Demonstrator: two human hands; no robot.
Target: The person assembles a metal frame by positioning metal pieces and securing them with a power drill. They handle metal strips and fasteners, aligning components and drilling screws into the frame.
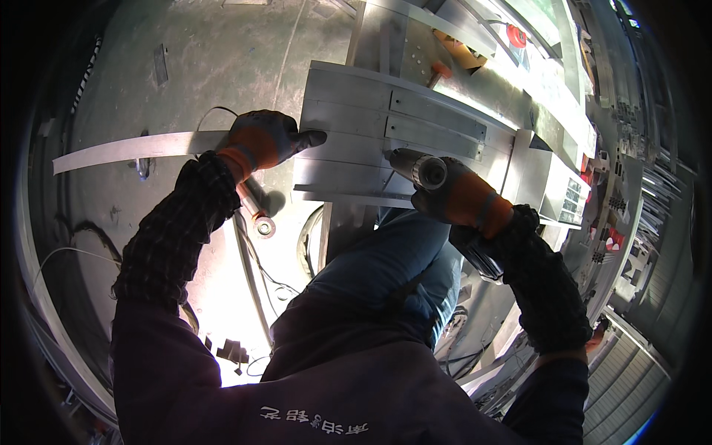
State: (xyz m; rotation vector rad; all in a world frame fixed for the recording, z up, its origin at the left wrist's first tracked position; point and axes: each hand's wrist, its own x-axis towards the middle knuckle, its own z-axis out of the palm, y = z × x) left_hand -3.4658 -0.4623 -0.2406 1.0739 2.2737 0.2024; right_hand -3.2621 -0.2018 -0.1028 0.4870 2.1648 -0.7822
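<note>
The gloved left hand [261,141] presses its fingers together flat on the grey stepped aluminium frame [386,137] atop the counter, while the right hand [461,199] is clamped around a dark power drill [420,169] against that frame.

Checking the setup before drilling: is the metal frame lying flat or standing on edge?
Flat. The frame lies broad face up across its support; the left hand presses its edge, and the right hand points a drill at it.
</note>
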